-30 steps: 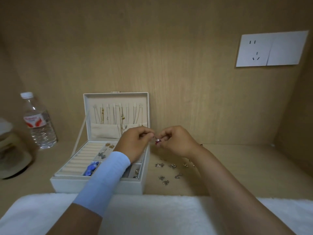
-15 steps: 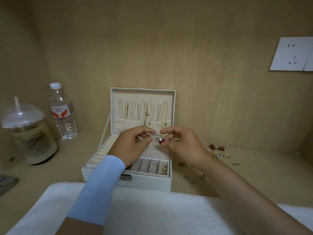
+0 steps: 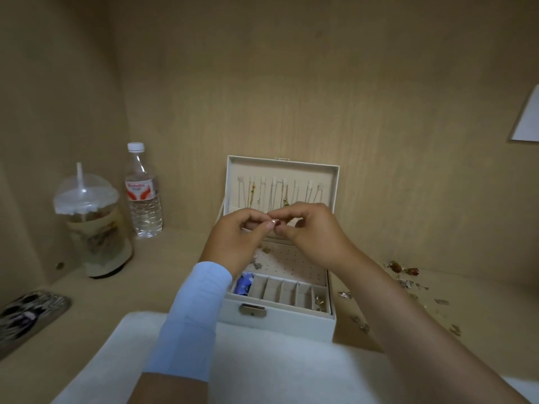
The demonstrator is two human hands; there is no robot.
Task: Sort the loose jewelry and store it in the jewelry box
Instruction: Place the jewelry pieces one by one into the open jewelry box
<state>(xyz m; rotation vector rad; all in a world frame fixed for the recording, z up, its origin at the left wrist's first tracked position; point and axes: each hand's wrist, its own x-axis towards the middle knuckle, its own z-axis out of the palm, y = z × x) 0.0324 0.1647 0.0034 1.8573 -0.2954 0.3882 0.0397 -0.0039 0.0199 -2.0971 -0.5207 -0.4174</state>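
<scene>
1. On my remote feed, the left hand and right hand meet fingertip to fingertip above the open jewelry box. Both pinch a small piece of jewelry with a dark red spot; it is too small for me to name.
2. The other fingers of both hands are curled in, and a light blue sleeve covers the left forearm.
3. The box stands on the wooden bench with its lid upright against the back wall. Thin necklaces hang in a row inside the lid.
4. In the tray's front row of compartments I see a blue item at the far left and a gold-coloured piece at the far right. A perforated panel lies behind them, under the hands.
5. Loose jewelry lies scattered on the bench to the right of the box, apart from it.
6. A white towel lies along the near edge, touching the front of the box.
7. At left stand a water bottle and, just beside it, a domed plastic cup with a straw. A dark patterned flat object lies nearer the left edge.
8. A white wall plate shows at the right edge.
</scene>
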